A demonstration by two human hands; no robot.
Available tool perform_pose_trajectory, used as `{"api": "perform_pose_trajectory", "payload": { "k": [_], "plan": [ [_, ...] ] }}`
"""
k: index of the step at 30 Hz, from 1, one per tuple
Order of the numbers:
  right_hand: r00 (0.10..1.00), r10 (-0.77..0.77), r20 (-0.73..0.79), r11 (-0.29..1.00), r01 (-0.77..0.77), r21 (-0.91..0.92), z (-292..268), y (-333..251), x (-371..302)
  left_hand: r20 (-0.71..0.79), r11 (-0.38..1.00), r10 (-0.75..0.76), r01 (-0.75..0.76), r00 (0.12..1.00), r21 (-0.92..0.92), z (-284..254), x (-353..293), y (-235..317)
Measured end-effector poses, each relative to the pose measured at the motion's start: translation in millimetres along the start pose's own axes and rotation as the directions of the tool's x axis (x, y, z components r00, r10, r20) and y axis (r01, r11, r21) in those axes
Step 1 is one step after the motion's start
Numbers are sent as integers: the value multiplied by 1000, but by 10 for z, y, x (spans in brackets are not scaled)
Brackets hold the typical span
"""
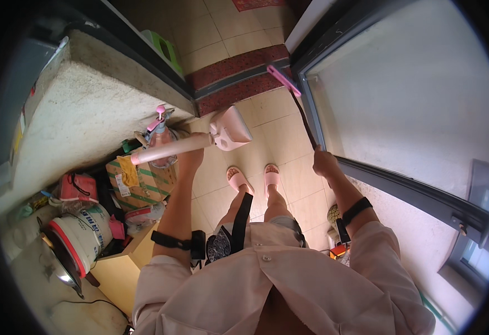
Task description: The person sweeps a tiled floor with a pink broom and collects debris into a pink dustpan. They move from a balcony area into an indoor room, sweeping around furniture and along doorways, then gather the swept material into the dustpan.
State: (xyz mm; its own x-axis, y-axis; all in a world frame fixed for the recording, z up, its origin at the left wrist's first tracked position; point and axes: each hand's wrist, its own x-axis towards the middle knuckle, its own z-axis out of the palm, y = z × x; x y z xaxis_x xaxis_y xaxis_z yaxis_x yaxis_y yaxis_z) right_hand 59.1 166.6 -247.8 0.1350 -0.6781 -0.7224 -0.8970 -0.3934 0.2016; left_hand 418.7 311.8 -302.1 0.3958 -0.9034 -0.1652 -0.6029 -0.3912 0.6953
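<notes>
My left hand is wrapped round the thick, pale pink handle of a long-handled dustpan, with its fingers partly hidden behind the handle. The dustpan's scoop points away to the right, above the floor near the doorway. To the right, my right hand grips the lower end of a thin black stick. A pink bar-shaped head tops that stick, close to the metal frame of the glass door. The kind of tool is unclear from its head.
A red speckled sill crosses the doorway ahead. At left, a spray bottle, a cardboard box and a white bucket crowd along the wall. My feet, in pink slippers, stand on floor tiles.
</notes>
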Motion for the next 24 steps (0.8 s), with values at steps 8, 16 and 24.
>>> {"api": "perform_pose_trajectory", "payload": {
  "k": [8,16,24],
  "plan": [
    [954,-159,255,980,120,160,258,-572,-250,-113,967,-90,60,989,-246,69,310,328],
    [918,-316,240,840,153,520,-406,7,-1073,13,936,-215,210,977,-284,60,297,215],
    [980,-68,185,962,15,273,213,131,-1023,8,886,-212,196,977,-420,-29,54,-290]
  ]
}}
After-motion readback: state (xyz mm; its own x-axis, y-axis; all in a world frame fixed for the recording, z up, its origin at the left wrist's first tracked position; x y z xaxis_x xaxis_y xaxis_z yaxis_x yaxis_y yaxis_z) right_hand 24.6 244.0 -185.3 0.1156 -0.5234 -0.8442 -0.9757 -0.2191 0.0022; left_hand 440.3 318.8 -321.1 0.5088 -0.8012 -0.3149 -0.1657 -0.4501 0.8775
